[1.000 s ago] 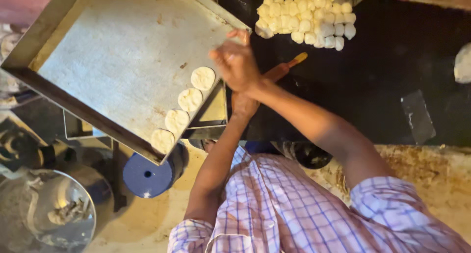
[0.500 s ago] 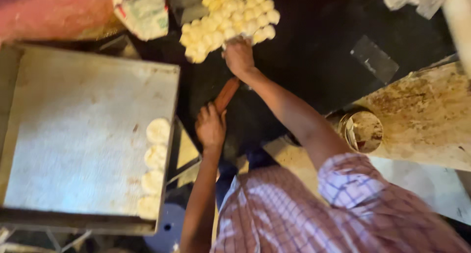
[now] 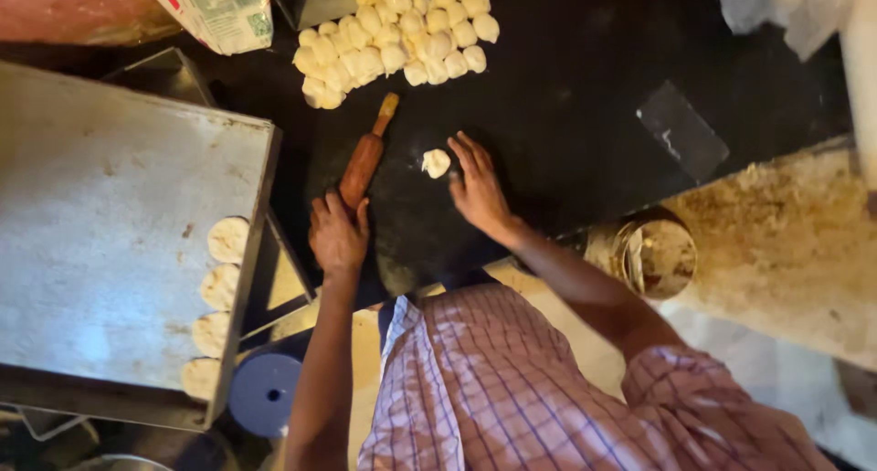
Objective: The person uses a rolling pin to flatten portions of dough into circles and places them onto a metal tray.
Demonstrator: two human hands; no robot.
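My left hand is closed around the near end of a wooden rolling pin, which lies slanted on the black work surface. To its right, my right hand rests flat on the surface with fingers spread and nothing in it. A single small dough ball sits just left of those fingertips; whether they touch it I cannot tell. A heap of several pale dough balls lies at the far edge of the surface.
A large metal tray fills the left, with several flattened dough discs along its right edge. A printed packet lies top left. On the right are a round metal tin and a dark flat rectangle. A blue round lid sits below the tray.
My right hand has pulled back from the dough heap, and one ball now lies on the black surface. My left hand has moved from the tray's edge onto the rolling pin.
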